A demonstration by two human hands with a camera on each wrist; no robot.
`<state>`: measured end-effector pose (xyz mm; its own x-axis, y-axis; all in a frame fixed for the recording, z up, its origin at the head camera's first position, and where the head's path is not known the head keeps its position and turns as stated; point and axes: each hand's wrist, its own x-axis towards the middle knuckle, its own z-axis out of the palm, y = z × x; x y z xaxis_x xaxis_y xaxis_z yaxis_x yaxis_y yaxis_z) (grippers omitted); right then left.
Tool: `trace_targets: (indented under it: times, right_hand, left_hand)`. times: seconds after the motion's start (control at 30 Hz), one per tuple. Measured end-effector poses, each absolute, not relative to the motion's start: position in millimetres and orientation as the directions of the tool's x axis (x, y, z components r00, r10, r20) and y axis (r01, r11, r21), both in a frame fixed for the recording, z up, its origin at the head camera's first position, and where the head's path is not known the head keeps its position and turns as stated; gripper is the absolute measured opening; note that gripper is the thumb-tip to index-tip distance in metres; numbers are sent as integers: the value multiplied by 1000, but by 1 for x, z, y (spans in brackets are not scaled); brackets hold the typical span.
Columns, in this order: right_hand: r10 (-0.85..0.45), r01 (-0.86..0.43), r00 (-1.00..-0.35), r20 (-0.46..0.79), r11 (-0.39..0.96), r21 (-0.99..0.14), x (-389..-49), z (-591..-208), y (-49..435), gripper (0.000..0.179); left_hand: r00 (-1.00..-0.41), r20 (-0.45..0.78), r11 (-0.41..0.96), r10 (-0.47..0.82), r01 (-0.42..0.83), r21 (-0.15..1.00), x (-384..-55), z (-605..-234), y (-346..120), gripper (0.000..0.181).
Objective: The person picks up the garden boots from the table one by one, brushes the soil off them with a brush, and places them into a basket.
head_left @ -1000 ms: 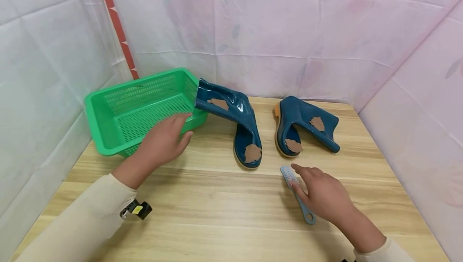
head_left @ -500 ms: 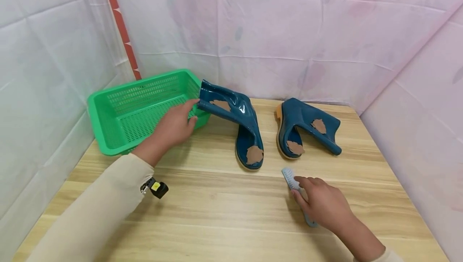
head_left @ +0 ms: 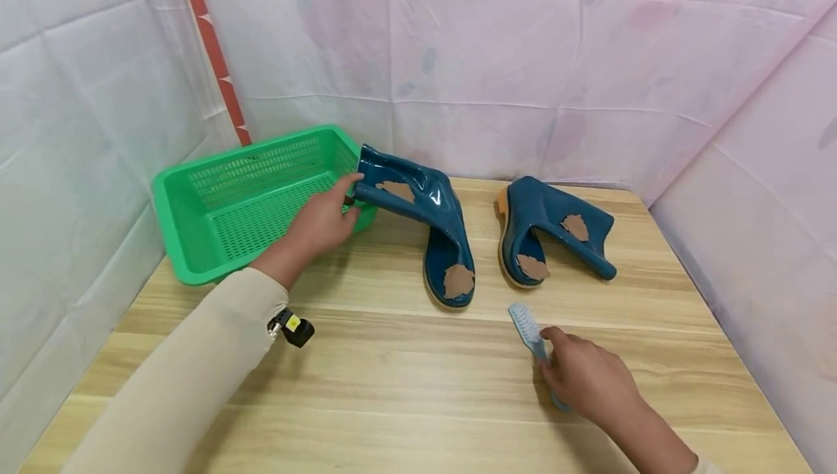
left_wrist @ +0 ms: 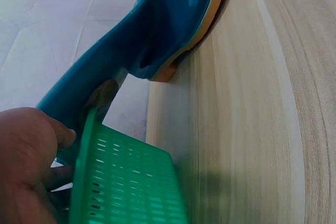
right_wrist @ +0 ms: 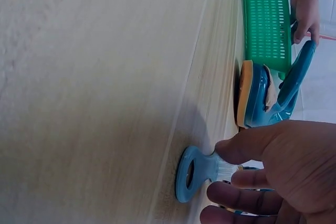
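Observation:
Two dark teal rubber boots with orange-edged soles carry ragged brown patches. The left boot leans its shaft onto the basket's rim; my left hand grips the shaft's top edge, with part of the fingers hidden. In the left wrist view the thumb side of that hand lies against the shaft. The right boot lies on its side, apart from both hands. A light blue brush lies bristles up on the table, and my right hand pinches its handle between thumb and fingers.
A green perforated plastic basket stands at the back left, under my left hand. The wood-grain table is bordered by pale cloth walls at the back and sides. A small black camera sits on my left wrist.
My left hand has moved right and forward from over the basket to the left boot's shaft and taken hold. My right hand has closed on the brush handle. The boots have stayed put.

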<state>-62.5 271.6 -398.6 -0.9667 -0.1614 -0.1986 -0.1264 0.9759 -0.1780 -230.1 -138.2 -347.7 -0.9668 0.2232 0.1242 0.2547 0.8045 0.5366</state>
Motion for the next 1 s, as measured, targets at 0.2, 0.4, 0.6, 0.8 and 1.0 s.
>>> trace_targets:
  times: [0.2,0.4,0.6,0.8,1.0]
  right_hand:
    - [-119,-63,-960,-252,973,-220,-63,-400,271,58]
    - [-109,-35,-964,-244,957,-287,-63,-401,273,63]
    - [-95,-9,-960,-262,950,-312,-65,-401,274,68]
    - [-67,27,-957,-283,949,-315,-67,-402,274,69]
    - [-48,56,-945,-324,951,-305,-70,-403,274,52]
  left_hand:
    - [-970,141,773,196,241,587,-237,-348,-135,48]
    - [-969,174,739,177,247,627,-240,-344,-129,36]
    - [-961,234,746,147,263,612,-239,-338,-124,33]
    - [-923,353,758,153,339,557,-240,-329,-114,33]
    - [-836,514,773,193,452,445,-239,-317,-101,28]
